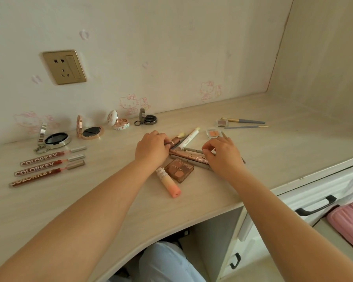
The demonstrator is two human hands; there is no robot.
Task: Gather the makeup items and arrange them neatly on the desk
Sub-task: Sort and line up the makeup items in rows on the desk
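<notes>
A loose pile of makeup lies mid-desk: a peach gradient tube (169,183), a brown eyeshadow palette (179,170), a white stick (190,139), a rose-gold patterned tube (192,157) and grey pencils (194,150). My left hand (151,148) grips a brown tube with a gold band (174,141). My right hand (222,153) pinches the end of a grey pencil in the pile. Three lip glosses (43,166) lie in a row at left. Behind them, open compacts (56,139) (92,131) (119,122) (149,119) stand along the wall.
A small blush pan (213,132) lies past my right hand. Two blue-handled brushes (247,123) and a small clear case (222,123) sit at the right. A wall socket (64,67) is above. White drawers (314,202) and a pink cushion (348,220) lie to the right.
</notes>
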